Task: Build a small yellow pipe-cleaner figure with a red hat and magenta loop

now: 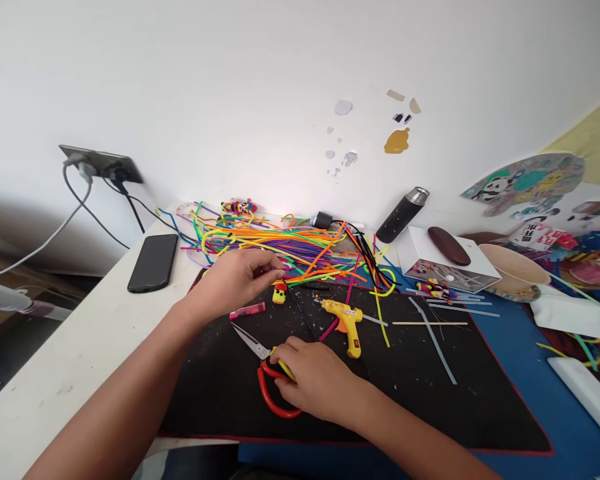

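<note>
My left hand (240, 281) is closed in a pinch, its fingertips just above a small yellow-and-red figure (279, 293). Whether the fingers touch the figure, or hold something thin, I cannot make out. My right hand (317, 380) has its fingers closed round a slim yellow strip (285, 367), partly hidden by the fingers. Under that hand lie scissors (253, 341) with red handles, their blades pointing away to the left. A pink cutter (247, 311) lies between the left hand and the scissors. Right of both hands rests a yellow glue gun (347, 323).
Colourful pipe cleaners (280, 243) are heaped along the wall behind the black mat (405, 407). At left lies a phone (153, 263). A black bottle (403, 215), a white box (445, 261), glue sticks (435, 343) and a wooden skewer (427, 323) are on the right.
</note>
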`<state>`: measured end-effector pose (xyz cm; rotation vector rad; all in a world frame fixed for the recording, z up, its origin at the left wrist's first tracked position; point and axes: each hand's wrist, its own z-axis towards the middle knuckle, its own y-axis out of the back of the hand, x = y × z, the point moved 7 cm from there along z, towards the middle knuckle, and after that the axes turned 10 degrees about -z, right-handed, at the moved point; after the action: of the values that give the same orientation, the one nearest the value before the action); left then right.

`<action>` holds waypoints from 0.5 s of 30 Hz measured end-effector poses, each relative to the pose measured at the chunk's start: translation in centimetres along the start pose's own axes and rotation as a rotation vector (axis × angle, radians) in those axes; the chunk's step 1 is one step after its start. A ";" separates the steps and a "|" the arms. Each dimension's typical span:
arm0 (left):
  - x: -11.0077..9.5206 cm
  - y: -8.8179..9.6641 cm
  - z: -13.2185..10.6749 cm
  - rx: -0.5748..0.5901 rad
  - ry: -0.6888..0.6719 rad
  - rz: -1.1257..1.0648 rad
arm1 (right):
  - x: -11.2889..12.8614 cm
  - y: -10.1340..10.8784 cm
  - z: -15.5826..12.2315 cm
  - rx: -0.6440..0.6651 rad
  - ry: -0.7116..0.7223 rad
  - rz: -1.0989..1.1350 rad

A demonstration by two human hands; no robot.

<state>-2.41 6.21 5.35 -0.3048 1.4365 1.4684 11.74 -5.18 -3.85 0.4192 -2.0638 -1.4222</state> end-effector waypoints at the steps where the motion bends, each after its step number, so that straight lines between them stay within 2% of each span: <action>1: 0.1 -0.1 0.0 0.006 0.005 -0.001 | -0.2 0.1 -0.1 -0.011 -0.014 0.061; 7: 0.4 -0.5 0.1 0.026 0.023 -0.004 | -1.3 -0.2 -0.9 0.019 -0.128 0.481; 11: 0.6 -0.8 0.2 0.038 0.024 -0.016 | -0.9 -1.9 -1.3 0.151 -0.120 0.709; 15: 0.6 -0.9 0.3 0.046 0.019 -0.015 | -0.7 -3.9 -1.3 0.215 -0.152 0.964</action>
<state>-1.84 6.55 4.42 -0.3011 1.4783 1.4214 12.84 -7.21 -7.35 -0.5702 -2.0685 -0.6571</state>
